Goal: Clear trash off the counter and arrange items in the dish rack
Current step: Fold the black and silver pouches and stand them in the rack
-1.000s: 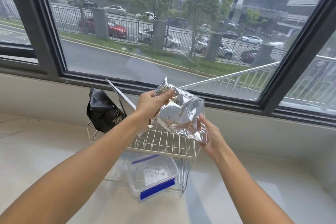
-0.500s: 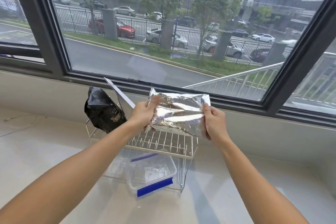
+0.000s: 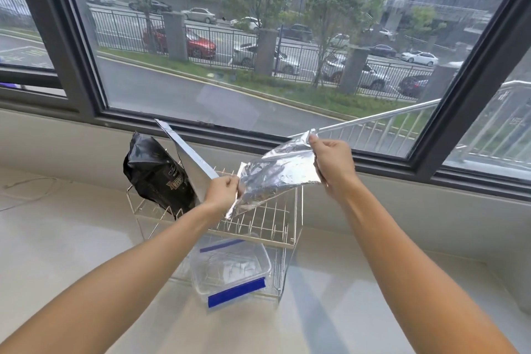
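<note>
Both hands hold the silver foil bag [image 3: 275,175] in the air, above the top tier of the wire dish rack [image 3: 258,227]. Left hand [image 3: 222,191] pinches the bag's lower left edge, fingers curled on it; right hand [image 3: 333,164] grips the raised right corner, so the bag slants up toward the right hand. Bag looks flat, crinkled, near empty: judged very light, limp, film thin and slick. It will likely flop or slip from a loose pinch; best held at the edges or corners, as now, or folded over. Just left of the left hand, a black pouch [image 3: 158,175] and a flat grey sheet [image 3: 189,164] lean in the rack. Below and between the hands, a clear lidded container [image 3: 232,270] with blue clips sits on the lower tier. Counter [image 3: 359,296] lies under both forearms.
</note>
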